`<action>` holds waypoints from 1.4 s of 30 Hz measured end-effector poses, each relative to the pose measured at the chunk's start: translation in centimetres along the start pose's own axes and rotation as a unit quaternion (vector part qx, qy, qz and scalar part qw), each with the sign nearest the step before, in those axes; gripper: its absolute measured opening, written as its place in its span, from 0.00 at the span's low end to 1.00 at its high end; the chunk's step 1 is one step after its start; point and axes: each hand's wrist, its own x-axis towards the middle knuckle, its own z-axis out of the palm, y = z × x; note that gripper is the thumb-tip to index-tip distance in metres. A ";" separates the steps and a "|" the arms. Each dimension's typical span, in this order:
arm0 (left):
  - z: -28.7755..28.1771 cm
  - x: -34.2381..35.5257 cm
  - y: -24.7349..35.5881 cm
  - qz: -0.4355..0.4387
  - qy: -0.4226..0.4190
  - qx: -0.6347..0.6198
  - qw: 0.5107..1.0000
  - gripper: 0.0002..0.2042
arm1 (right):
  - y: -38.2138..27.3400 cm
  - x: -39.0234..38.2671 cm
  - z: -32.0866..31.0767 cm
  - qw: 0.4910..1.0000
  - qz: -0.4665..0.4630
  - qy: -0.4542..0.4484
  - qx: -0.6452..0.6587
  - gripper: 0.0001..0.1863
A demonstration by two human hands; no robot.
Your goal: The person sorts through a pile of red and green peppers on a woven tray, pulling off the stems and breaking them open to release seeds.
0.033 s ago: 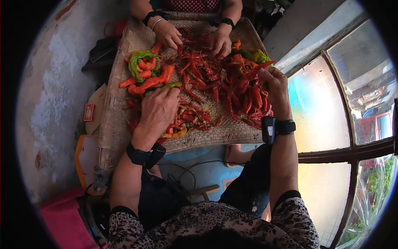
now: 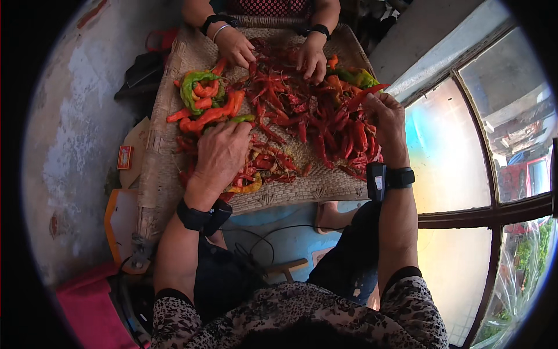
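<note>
A long red chili pepper is pinched between the thumb and fingers of my right hand, above the right side of a woven tray. My left hand rests low over the tray's left part, fingers curled down and together; what they grip is hidden. Just beyond those fingertips lies a green pepper. Orange-red peppers and a curled green one lie farther left. Dark red chilies are heaped across the middle and right. Smaller broken red and yellow pieces lie nearer me.
Across the tray, another person's two hands reach over the far chilies. A plastered wall stands at left, a framed window at right. A small red box lies beside the tray. Black cables trail below the near edge.
My right hand has shifted slightly right and up with the red chili pepper. The other person's hand at right has changed its finger pose slightly. My left hand looks unmoved.
</note>
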 end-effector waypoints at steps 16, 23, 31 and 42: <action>-0.1 0.5 -0.1 -0.015 -0.009 -0.032 0.999 0.11 | 4.9 -5.9 10.9 0.733 -0.100 -0.375 -0.559 0.12; -0.4 0.0 -0.4 -0.014 -0.046 -0.002 0.999 0.10 | 4.7 -5.4 10.1 0.801 -0.274 -0.265 -0.462 0.06; -0.1 0.0 -0.1 -0.008 -0.052 0.020 0.998 0.08 | 0.5 -3.6 6.8 0.926 -0.125 -0.167 -0.315 0.10; 0.1 -0.4 -0.2 -0.023 -0.131 0.045 0.990 0.09 | 0.0 -2.4 5.1 0.779 -0.329 0.022 -0.533 0.11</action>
